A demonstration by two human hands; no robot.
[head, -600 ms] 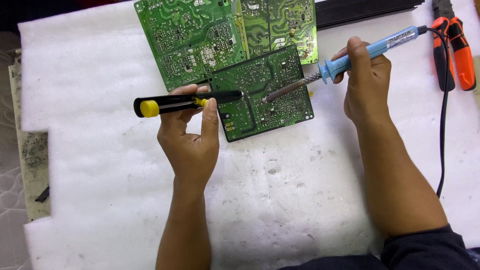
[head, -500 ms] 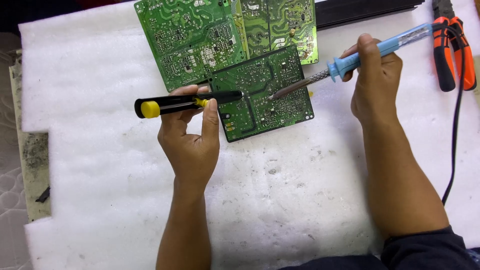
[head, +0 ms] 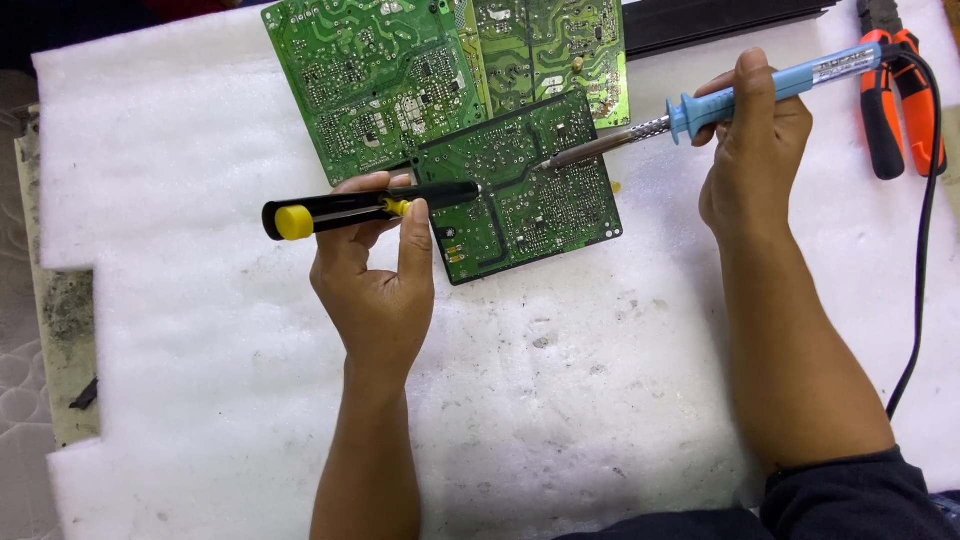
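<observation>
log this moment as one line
left hand: holds black pump | right hand: holds blue iron, tip on small board | pliers on foam

A blue-handled soldering iron (head: 700, 108) angles its tip onto a small green circuit board (head: 520, 190) lying solder-side up, while a black, yellow-capped desoldering pump (head: 365, 208) lies level at the board's left edge.
</observation>
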